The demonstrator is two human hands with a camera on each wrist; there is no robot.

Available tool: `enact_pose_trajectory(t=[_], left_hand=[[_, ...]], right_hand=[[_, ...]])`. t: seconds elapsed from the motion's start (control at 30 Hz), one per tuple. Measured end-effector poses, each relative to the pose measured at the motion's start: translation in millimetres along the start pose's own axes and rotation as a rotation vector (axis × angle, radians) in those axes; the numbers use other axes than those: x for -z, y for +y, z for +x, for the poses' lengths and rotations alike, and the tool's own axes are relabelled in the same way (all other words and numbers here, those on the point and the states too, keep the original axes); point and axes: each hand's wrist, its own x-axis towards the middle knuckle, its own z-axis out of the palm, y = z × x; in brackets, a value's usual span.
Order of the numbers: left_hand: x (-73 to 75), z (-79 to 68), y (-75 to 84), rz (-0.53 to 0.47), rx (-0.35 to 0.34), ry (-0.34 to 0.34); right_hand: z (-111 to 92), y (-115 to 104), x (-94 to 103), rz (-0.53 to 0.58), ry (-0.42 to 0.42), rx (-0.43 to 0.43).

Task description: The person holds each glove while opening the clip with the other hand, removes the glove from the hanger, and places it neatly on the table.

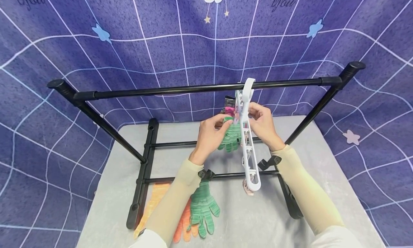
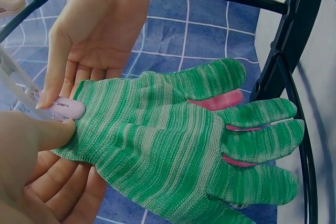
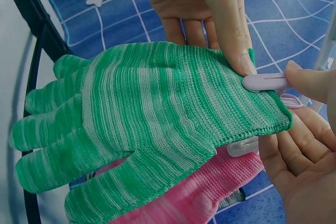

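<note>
A striped green knit glove (image 1: pixel 230 135) hangs at a white clip hanger (image 1: pixel 255 186), fingers downward. My left hand (image 1: pixel 209 134) pinches the glove's cuff between thumb and fingers. My right hand (image 1: pixel 264 125) holds a pale lilac clip (image 3: pixel 266 82) with its thumb on the handle end. The clip's front end lies over the green cuff, in both wrist views. Behind the green glove is a pink glove (image 3: pixel 181 195), and a second pale clip (image 3: pixel 243 147) sits at its cuff. Something dark (image 1: pixel 229 101) hangs beyond the pink in the head view.
The hanger hooks over the top bar (image 1: pixel 161 91) of a black rack. On the grey table (image 1: pixel 245 219), another green glove (image 1: pixel 203 206) lies beside orange gloves (image 1: pixel 186 223), partly beneath my left forearm. A blue patterned cloth (image 1: pixel 155 32) stands behind the rack.
</note>
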Motion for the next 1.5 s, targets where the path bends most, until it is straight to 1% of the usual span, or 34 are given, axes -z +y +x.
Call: enact_pose_trajectory(t=[0.4, 0.7, 0.87, 1.0, 1.17, 1.5], left_hand=[[0.5, 0.0, 2.4, 0.009, 0.005, 0.001], [-1.0, -0.2, 2.3, 0.009, 0.004, 0.007], [-1.0, -0.6, 3.0, 0.013, 0.017, 0.007], [-1.0, -1.4, 3.0, 0.02, 0.03, 0.004], [-1.1, -1.8, 2.9, 0.018, 0.026, 0.005], [0.2, -2.3, 3.1, 0.016, 0.035, 0.003]], right_hand=[[1.4, -1.1, -0.3, 0.018, 0.01, 0.004], [1.4, -1.7, -2.4, 0.01, 0.025, 0.007], [1.4, -0.7, -2.5, 0.015, 0.026, 0.012], [1.2, -0.2, -1.0, 0.015, 0.023, 0.025], [1.0, 0.7, -0.3, 0.015, 0.013, 0.045], [1.1, 0.5, 0.2, 0.024, 0.005, 0.053]])
